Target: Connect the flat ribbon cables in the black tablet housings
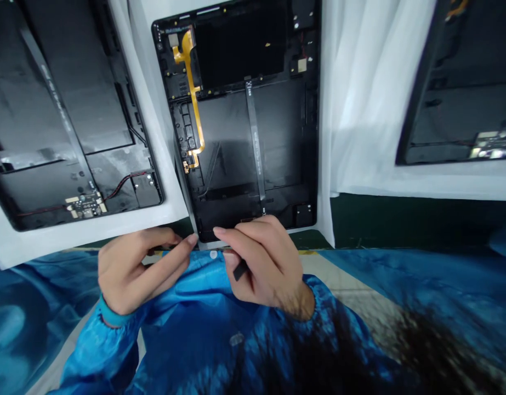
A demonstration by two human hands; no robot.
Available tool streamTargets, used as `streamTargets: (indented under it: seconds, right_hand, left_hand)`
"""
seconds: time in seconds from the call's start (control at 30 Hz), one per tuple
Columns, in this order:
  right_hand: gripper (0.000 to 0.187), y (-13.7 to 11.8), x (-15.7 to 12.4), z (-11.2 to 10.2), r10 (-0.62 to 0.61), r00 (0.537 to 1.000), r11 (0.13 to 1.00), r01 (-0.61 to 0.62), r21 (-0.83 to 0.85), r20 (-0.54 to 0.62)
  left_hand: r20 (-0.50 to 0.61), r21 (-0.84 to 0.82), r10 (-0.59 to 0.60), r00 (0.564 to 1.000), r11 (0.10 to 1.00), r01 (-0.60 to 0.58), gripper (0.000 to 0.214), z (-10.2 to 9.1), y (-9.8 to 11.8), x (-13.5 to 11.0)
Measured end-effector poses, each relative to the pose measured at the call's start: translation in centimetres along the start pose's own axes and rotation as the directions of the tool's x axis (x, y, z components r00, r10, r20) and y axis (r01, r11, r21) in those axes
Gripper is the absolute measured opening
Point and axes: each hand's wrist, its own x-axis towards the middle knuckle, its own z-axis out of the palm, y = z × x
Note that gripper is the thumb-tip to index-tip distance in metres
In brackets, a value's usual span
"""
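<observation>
In the middle of the head view lies an opened tablet housing [232, 131], black, with an orange flex cable [194, 99] on its left side and a grey ribbon cable [255, 140] down its centre. My right hand [267, 258] is at the housing's lower edge, its fingers closed. A small black strip [240, 269] pokes out between its thumb and fingers; the rest of the strip is hidden. My left hand [141, 266] is beside the lower left corner, index finger stretched towards it. Nothing shows in the left hand, and whether its fingertip touches the housing is unclear.
Another black housing [67, 109] with a small circuit board [87, 206] lies on the left. A third housing [462, 93] is partly in view at right. White sheeting [368, 109] lies under them, over a dark green surface [421, 222]. Blue clothing and dark hair fill the lower part.
</observation>
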Motion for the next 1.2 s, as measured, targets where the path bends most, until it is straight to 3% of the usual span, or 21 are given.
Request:
streamTargets:
  seconds: [0.1, 0.23, 0.57, 0.87, 1.07, 1.2]
  right_hand:
    - [0.027, -0.1, 0.1, -0.5, 0.006, 1.000, 0.999, -0.006, 0.039, -0.001]
    - [0.023, -0.2, 0.0, -0.4, -0.004, 1.000, 0.999, 0.005, 0.048, -0.013]
    - [0.032, 0.2, -0.3, 0.4, -0.087, 0.995, 0.983, 0.092, -0.157, 0.038]
    - [0.029, 0.7, 0.0, 0.6, -0.174, 0.984, 0.972, 0.176, -0.152, 0.031]
    - [0.030, 0.7, 0.1, 0.5, -0.168, 0.985, 0.975, 0.172, -0.142, 0.036]
    - [0.030, 0.5, 0.0, 0.3, -0.145, 0.986, 0.978, 0.156, -0.142, 0.083]
  left_hand:
    - [0.003, 0.051, 0.141, 0.990, 0.989, -0.141, 0.014, 0.0, -0.8, 0.6]
    - [-0.010, 0.025, 0.207, 0.978, 0.978, -0.206, 0.019, 0.3, -1.0, 0.7]
    - [0.033, 0.069, 0.262, 0.965, 0.962, -0.263, 0.027, 0.3, -1.2, 0.8]
    - [-0.047, 0.060, 0.269, 0.962, 0.962, -0.266, 0.032, 1.3, -1.5, 0.0]
    - [-0.082, -0.023, 0.207, 0.975, 0.977, -0.210, 0.032, 1.1, -1.3, 0.1]
    - [-0.063, -0.040, 0.240, 0.969, 0.969, -0.243, 0.033, 0.9, -1.5, 0.1]
